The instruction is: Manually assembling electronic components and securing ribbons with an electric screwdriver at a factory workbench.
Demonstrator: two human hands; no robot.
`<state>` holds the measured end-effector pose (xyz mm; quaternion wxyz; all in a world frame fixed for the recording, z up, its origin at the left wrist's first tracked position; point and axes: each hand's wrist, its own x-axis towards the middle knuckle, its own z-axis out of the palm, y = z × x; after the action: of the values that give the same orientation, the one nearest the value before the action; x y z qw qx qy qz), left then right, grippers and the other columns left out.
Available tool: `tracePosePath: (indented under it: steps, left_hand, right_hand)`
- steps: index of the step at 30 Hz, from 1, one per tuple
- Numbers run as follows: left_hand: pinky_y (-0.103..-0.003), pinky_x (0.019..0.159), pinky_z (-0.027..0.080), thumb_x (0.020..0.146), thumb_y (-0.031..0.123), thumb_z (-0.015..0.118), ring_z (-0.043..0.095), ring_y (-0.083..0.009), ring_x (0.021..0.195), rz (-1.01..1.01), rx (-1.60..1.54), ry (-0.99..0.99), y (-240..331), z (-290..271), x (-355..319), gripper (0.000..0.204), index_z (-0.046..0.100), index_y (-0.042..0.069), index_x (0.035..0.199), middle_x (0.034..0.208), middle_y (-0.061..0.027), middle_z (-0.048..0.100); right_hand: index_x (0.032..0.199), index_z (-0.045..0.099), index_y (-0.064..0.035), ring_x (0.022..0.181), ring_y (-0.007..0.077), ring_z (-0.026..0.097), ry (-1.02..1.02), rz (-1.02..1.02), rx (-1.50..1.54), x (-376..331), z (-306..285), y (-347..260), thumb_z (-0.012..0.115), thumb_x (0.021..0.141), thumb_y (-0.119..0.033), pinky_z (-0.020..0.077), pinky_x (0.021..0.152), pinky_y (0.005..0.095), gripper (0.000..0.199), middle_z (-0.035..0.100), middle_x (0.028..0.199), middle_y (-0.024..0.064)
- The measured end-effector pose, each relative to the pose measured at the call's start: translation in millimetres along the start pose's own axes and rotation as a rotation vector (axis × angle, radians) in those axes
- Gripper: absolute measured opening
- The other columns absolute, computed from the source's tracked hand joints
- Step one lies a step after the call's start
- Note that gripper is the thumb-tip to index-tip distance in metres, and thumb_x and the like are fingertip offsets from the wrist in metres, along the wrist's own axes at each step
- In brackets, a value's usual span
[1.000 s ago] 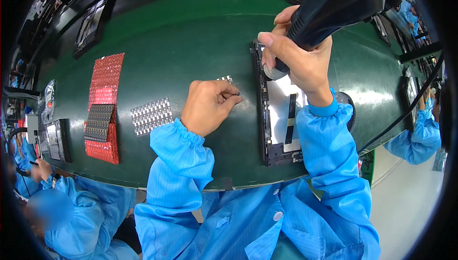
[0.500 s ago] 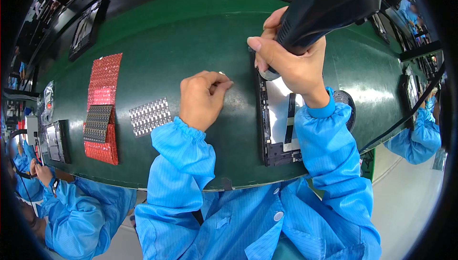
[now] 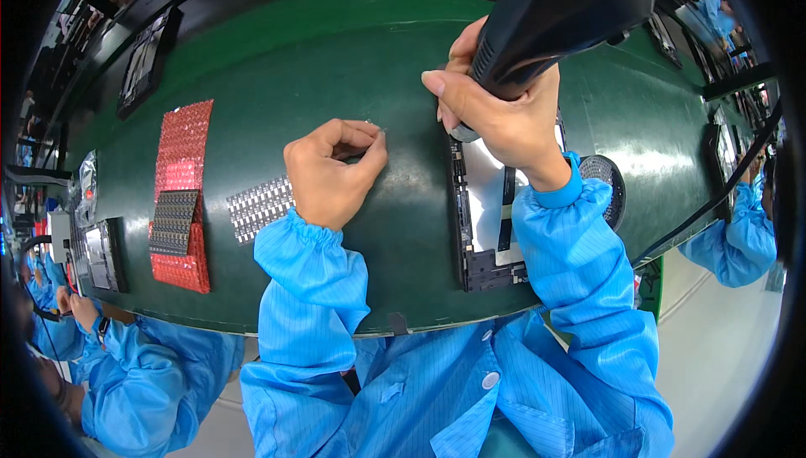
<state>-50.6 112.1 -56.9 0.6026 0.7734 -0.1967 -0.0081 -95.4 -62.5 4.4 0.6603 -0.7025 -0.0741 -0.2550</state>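
My right hand (image 3: 504, 118) is wrapped around a thick black hand-held tool (image 3: 562, 21) with a ribbed grip. The tool's lower grey end is just above the upper left corner of a black-framed device panel (image 3: 483, 231) with a shiny silver middle, partly covered by my hand and sleeve. Over the table left of the panel, my left hand (image 3: 332, 172) has thumb and forefinger pinched on a tiny pale piece (image 3: 384, 130), too small to name. Beside its wrist lies a sheet of small white and dark pieces (image 3: 256, 210), one edge hidden by the hand.
Red bubble wrap (image 3: 180, 151) lies at the left with a dark patterned sheet (image 3: 174, 221) on it. A round black mesh object (image 3: 606, 185) sits right of my right forearm. More device panels (image 3: 149, 63) stand near the table edges. A co-worker's blue sleeve (image 3: 143, 374) is at lower left.
My left hand has moved left and slightly down, keeping its pinch, and now covers part of the patterned sheet. My right hand and the black tool have shifted slightly left.
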Motion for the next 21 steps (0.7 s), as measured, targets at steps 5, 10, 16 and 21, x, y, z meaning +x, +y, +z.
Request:
tracePosePath:
  steps: [5, 10, 16, 21]
  left_hand:
    - [-0.022, 0.065, 0.051, 0.08, -0.002, 0.066, 0.063, -0.0136, 0.07, -0.076, -0.105, -0.086, 10, -1, -4, 0.014, 0.063, -0.009, 0.092, 0.083, -0.0104, 0.066]
    - [-0.023, 0.065, 0.052, 0.087, -0.004, 0.057, 0.065, -0.016, 0.07, 0.038, -0.002, -0.067, 30, -5, -26, 0.01, 0.061, -0.008, 0.094, 0.089, -0.0137, 0.065]
    - [-0.027, 0.066, 0.054, 0.086, -0.003, 0.058, 0.069, -0.0197, 0.078, -0.03, -0.174, -0.127, 52, 11, -81, 0.01, 0.063, -0.002, 0.094, 0.088, -0.0159, 0.068]
    - [-0.03, 0.068, 0.055, 0.07, -0.019, 0.05, 0.069, -0.025, 0.078, 0.207, -0.113, -0.412, 78, 33, -104, 0.036, 0.065, -0.001, 0.097, 0.087, -0.0158, 0.066]
  right_hand:
    - [0.088, 0.051, 0.0012, 0.049, 0.0103, 0.057, 0.019, 0.012, 0.024, 1, 0, 1, 0.068, 0.075, 0.006, 0.0454, 0.046, 0.0236, 0.022, 0.057, 0.061, 0.0049]
    - [0.091, 0.051, 0.0013, 0.05, 0.0109, 0.057, 0.032, 0.045, 0.087, 6, -4, 1, 0.068, 0.075, 0.006, 0.0457, 0.047, 0.0244, 0.023, 0.057, 0.061, 0.0052]
    - [0.092, 0.056, 0.0033, 0.047, 0.0111, 0.056, 0.226, -0.07, 0.169, 10, -38, -25, 0.07, 0.076, 0.001, 0.0418, 0.046, 0.0233, 0.022, 0.059, 0.06, 0.0042]
    - [0.097, 0.054, 0.0025, 0.05, 0.0126, 0.057, 0.22, -0.163, 0.065, -2, -72, -34, 0.069, 0.077, 0.001, 0.0437, 0.048, 0.0251, 0.025, 0.059, 0.064, 0.0048]
